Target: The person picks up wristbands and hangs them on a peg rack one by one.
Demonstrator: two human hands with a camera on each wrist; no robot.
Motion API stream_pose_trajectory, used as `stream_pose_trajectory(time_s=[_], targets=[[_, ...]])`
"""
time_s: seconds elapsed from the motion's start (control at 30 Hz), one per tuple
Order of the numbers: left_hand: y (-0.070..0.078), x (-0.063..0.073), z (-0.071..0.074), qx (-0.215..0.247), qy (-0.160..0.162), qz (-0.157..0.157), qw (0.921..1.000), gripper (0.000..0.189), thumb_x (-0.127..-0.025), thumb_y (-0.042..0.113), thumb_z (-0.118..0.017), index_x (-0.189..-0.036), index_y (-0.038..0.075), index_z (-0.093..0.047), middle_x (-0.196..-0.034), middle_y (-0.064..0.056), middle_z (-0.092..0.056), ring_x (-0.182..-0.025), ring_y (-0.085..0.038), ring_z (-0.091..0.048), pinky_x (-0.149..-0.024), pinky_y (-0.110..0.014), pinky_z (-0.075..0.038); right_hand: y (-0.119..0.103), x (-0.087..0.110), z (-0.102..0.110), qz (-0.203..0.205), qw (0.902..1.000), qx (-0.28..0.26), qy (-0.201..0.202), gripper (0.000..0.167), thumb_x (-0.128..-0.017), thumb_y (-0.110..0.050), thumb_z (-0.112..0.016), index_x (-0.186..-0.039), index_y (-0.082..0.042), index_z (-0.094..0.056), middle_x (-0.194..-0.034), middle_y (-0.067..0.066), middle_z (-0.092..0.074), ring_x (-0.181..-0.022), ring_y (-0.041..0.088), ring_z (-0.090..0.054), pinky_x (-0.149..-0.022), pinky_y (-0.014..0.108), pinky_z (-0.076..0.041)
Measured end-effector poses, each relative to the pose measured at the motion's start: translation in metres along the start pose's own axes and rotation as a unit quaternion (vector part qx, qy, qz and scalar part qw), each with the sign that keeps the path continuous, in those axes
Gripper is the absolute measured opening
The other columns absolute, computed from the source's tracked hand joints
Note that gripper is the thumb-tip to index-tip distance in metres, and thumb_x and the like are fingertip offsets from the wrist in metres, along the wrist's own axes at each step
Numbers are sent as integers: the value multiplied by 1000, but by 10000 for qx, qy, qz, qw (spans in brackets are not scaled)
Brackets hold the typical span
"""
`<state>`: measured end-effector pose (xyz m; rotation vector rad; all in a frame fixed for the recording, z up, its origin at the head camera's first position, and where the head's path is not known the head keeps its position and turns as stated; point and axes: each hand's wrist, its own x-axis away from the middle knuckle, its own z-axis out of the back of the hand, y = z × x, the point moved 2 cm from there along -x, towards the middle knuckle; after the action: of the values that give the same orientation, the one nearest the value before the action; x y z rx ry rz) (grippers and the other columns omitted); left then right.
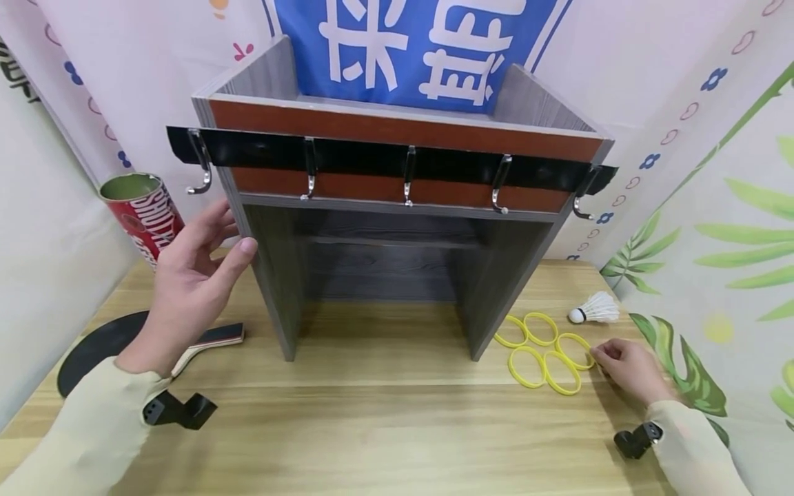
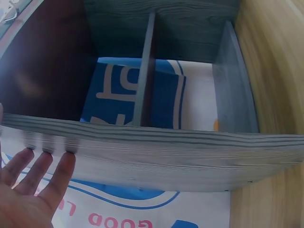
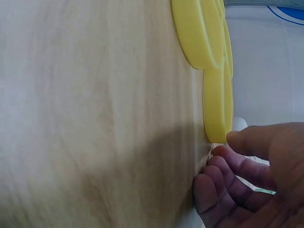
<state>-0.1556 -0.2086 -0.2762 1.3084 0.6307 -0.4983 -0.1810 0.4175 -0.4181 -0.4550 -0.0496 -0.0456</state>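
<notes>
A grey wooden rack (image 1: 269,275) with a rust-red front and a black strip of metal hooks (image 1: 360,155) stands on the table. At its left side is my left hand (image 1: 195,265). In the left wrist view, its extended fingers (image 2: 59,178) touch the outside of the side panel (image 2: 156,154); the thumb is mostly hidden there. Several yellow rings (image 1: 561,373) lie in a joined cluster to the rack's right. My right hand (image 1: 629,368) pinches the edge of the nearest yellow ring (image 3: 217,107) between thumb and index finger, low against the tabletop.
A white shuttlecock (image 1: 595,308) lies behind the right hand. To the left stand a red can (image 1: 145,217) and a black table tennis bat (image 1: 102,344). Patterned cloth (image 1: 713,207) hangs behind and beside the table, with a blue printed panel (image 1: 409,48) behind the rack.
</notes>
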Motion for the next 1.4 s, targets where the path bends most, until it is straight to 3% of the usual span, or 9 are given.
stream_pose_trajectory(time_s=[0.13,0.37,0.7,0.93,1.07,1.23,1.4], targets=[[2,-2,0,-50,-7,26,10000,64,-94,-12,-65,-154,8,-52,-146,0,-64,-123,-8,-67,-93,-12,-55,-1,0,-2,11,10000,-71,-46,29,-105,-22,-60,-99,4,-70,-75,3,-66,-63,7,-53,-57,23,-44],[4,-3,2,-618,87,300,9976,72,-91,-15,-67,-155,14,-52,-145,6,-65,-120,-3,-68,-88,-12,-56,-2,-1,-1,1,9997,-224,-8,25,-104,-17,-61,-97,6,-70,-74,3,-69,-62,6,-56,-56,22,-47],[3,-5,1,-186,48,510,9985,67,-92,-15,-67,-152,11,-55,-141,9,-68,-120,-3,-68,-88,-13,-57,-5,1,8,-277,9953,-925,-9,27,-106,-11,-58,-103,14,-64,-81,11,-77,-64,5,-69,-60,20,-58],[4,-5,2,226,-19,578,9981,65,-92,-15,-67,-151,8,-56,-139,8,-70,-119,-5,-68,-88,-13,-58,0,3,2,-129,9881,-1530,-67,24,-105,-4,-58,-111,18,-62,-93,18,-77,-70,2,-71,-68,22,-63],[4,-5,3,148,-58,614,9980,65,-92,-14,-67,-152,9,-55,-139,9,-69,-120,-4,-68,-88,-13,-58,5,5,0,-101,9812,-1924,-136,30,-106,-3,-57,-120,23,-58,-99,21,-76,-75,-1,-71,-72,22,-64],[4,-6,2,-97,-96,599,9981,65,-93,-13,-67,-152,11,-55,-142,9,-68,-121,-4,-66,-88,-12,-57,13,8,0,-356,9700,-2392,-267,44,-107,-7,-57,-134,26,-49,-103,7,-78,-81,-3,-72,-78,21,-64],[4,-5,3,-390,-99,582,9975,66,-94,-11,-67,-154,13,-54,-144,10,-66,-123,-2,-66,-89,-11,-56,16,11,3,-483,9539,-2936,-391,47,-106,-10,-60,-136,25,-49,-97,-14,-75,-85,-4,-72,-81,18,-63]])
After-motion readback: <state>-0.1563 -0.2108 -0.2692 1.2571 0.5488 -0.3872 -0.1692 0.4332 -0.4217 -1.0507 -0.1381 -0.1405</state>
